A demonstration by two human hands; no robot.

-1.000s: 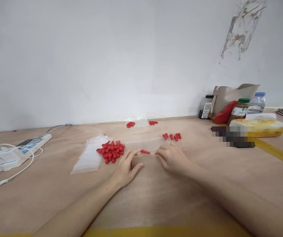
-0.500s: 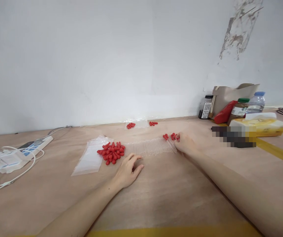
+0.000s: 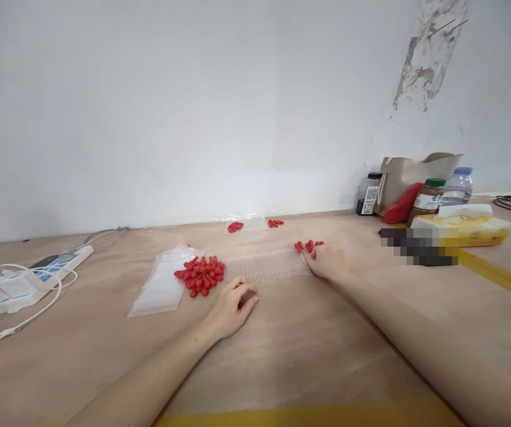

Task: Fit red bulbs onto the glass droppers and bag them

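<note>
L hand (image 3: 232,308): grip part-open, empty | R hand (image 3: 327,262): grip near-closed, can't tell hold; red-topped clear tubes (image 3: 310,245) 10 o'clk of it | row thin clear tubes (image 3: 262,265) on table (image 3: 282,356), 1 o'clk of L, reaching R | red bulb-shaped caps (image 3: 199,276) heaped 10 o'clk of L

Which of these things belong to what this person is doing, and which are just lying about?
Seemingly part of the work:
red bulbs, piled by the left hand
clear tubes, by the right hand
perhaps the plastic bags

Apparently just lying about:
power strip
tissue pack
jar
water bottle
beige bag
</note>
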